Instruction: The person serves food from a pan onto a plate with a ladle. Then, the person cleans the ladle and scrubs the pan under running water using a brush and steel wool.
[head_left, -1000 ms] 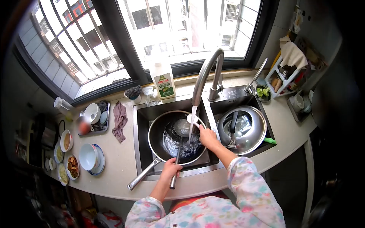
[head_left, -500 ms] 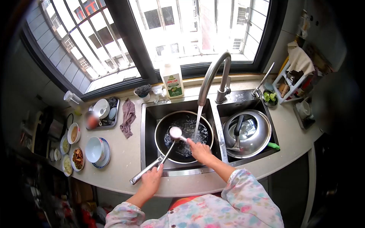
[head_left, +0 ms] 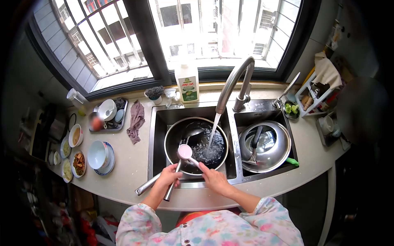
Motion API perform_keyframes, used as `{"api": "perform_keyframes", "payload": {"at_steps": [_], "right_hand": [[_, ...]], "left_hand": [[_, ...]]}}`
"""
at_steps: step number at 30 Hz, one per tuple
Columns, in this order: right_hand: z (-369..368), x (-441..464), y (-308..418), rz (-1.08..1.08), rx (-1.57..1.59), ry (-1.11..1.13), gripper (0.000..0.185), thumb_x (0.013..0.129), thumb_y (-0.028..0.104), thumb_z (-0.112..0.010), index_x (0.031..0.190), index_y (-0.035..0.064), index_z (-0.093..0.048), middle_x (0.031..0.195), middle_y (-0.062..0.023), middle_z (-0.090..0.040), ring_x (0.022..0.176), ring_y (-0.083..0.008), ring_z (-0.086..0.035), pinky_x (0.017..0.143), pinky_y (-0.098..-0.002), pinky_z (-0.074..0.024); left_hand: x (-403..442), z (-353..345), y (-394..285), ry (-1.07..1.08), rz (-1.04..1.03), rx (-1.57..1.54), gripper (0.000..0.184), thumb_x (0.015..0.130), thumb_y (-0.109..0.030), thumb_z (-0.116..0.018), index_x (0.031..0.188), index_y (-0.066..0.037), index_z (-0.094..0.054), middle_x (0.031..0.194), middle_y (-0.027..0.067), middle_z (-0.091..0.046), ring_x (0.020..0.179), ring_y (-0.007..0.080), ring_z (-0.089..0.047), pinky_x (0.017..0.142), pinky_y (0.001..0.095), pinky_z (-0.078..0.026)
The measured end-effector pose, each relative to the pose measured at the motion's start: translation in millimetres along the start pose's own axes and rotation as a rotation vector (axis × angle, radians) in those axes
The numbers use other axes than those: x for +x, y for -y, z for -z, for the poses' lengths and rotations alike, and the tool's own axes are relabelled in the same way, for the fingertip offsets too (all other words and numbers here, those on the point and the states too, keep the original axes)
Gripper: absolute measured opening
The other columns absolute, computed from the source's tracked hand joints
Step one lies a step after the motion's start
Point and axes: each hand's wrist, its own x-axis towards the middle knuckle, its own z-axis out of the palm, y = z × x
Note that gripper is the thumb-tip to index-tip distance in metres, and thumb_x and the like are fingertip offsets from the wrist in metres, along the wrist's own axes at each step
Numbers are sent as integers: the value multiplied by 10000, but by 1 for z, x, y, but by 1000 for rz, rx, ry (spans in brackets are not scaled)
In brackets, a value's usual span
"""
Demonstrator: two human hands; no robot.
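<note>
My left hand is closed around the metal handle of a dark-headed cooking spatula; its head dips into the pan, and its exact shape is hard to make out. In my right hand is a pink dish brush, its round head against the spatula's shaft just over the near rim. The deep dark pan sits in the left basin with water in it, its handle pointing toward the front left. Water runs from the faucet into the pan.
A steel lid rests in the right basin, with a green-handled item under it. Left of the sink are a crumpled cloth, a tray, bowls and food dishes. A white bottle stands behind.
The brush and my left hand have come closer together; my left hand has slid up the spatula's handle, whose end now sticks out below it. The spatula's dark head now shows in the pan.
</note>
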Motion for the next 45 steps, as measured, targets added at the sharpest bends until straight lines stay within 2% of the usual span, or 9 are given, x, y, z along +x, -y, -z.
{"api": "perform_keyframes", "payload": {"at_steps": [5, 11, 12, 15, 24, 28, 35, 42, 45], "right_hand": [[39, 61, -36, -288, 96, -60, 418, 870, 238, -495, 1279, 173, -435, 958, -227, -602, 874, -388, -588, 743, -465, -460], [29, 34, -75, -359, 632, -261, 451, 848, 113, -551, 1275, 11, -447, 1172, -128, -564, 1040, -191, -526, 896, -285, -394], [22, 28, -79, -197, 522, -370, 442, 860, 112, -540, 1285, 38, -444, 972, -88, -607, 782, -155, -573, 694, -270, -466], [34, 5, -75, -471, 983, -189, 431, 884, 104, -509, 1306, 88, -419, 628, 33, -408, 394, -41, -302, 336, -204, -222], [51, -21, -85, -499, 1005, -243, 455, 843, 126, -542, 1281, 44, -451, 731, 4, -524, 509, -62, -414, 439, -230, -345], [43, -17, -88, -475, 858, -210, 462, 838, 141, -528, 1280, 32, -445, 914, -74, -586, 745, -129, -533, 652, -264, -426], [11, -9, -52, -301, 472, -30, 454, 837, 200, -466, 1277, 93, -440, 1107, -231, -570, 1017, -377, -556, 854, -411, -435], [15, 36, -34, -544, 710, 202, 478, 843, 138, -518, 1303, 62, -414, 1073, -128, -590, 923, -206, -567, 837, -299, -440], [-11, 22, -50, -141, 593, 136, 473, 848, 145, -523, 1302, 63, -422, 1136, -127, -565, 999, -200, -541, 868, -296, -418]], "left_hand": [[35, -33, -31, 78, 184, -378, 110, 867, -102, -498, 844, 4, -514, 655, 69, -537, 481, 130, -512, 407, 221, -443], [74, -84, -87, 104, 418, -1157, 115, 854, -40, -426, 867, 73, -443, 714, 131, -540, 537, 187, -538, 467, 219, -500], [83, -95, -94, 87, 380, -1250, 90, 849, -8, -413, 869, 76, -438, 723, 140, -539, 553, 200, -545, 466, 224, -501], [158, -108, -101, 103, 449, -1439, 63, 832, 54, -400, 864, 75, -450, 736, 138, -540, 614, 226, -566, 529, 279, -523], [135, -134, -98, 56, 529, -1539, 136, 879, -108, -442, 803, 5, -445, 583, 42, -466, 457, 160, -472, 417, 245, -440], [74, -106, -59, 416, 626, -1325, 323, 932, -285, -446, 854, 27, -447, 593, 21, -457, 453, 68, -445, 364, 158, -385], [51, -62, -6, 133, 464, -966, 337, 931, -321, -464, 874, 11, -449, 637, 36, -475, 446, 83, -434, 349, 181, -369], [48, -45, 8, 94, 396, -724, 241, 896, -220, -517, 736, -48, -463, 555, 23, -466, 407, 92, -419, 328, 212, -357], [53, -31, 14, -68, 116, -267, 170, 851, -137, -527, 703, -61, -493, 544, 26, -490, 373, 110, -443, 307, 246, -362]]}}
